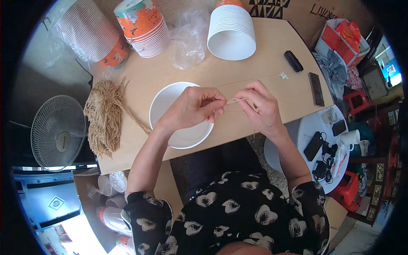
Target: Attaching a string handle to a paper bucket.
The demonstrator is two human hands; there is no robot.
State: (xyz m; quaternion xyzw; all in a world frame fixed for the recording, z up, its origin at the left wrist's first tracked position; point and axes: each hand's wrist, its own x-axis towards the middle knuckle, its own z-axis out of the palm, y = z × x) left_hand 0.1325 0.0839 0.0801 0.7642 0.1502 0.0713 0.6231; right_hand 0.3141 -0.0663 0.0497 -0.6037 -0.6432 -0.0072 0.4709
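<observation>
Above the table's front half, my two hands meet close together, with a thin tan string (231,101) stretched between their fingertips. My left hand (197,106) pinches one part of it, over the right side of a white paper bucket (161,102) whose open mouth faces up. My right hand (261,106) pinches the string just to the right, fingers curled. To the left lies a thick bundle of tan string (104,119), and a strand from it runs toward the bucket, passing out of sight behind my left forearm.
Stacked orange-and-white paper buckets (146,29) line the far left, beside a clear plastic bag (189,42) and a tipped white bucket stack (231,36). A black case (293,61) and a phone (315,89) lie right. A fan (59,131) stands left; a round white table (304,131) holds chargers.
</observation>
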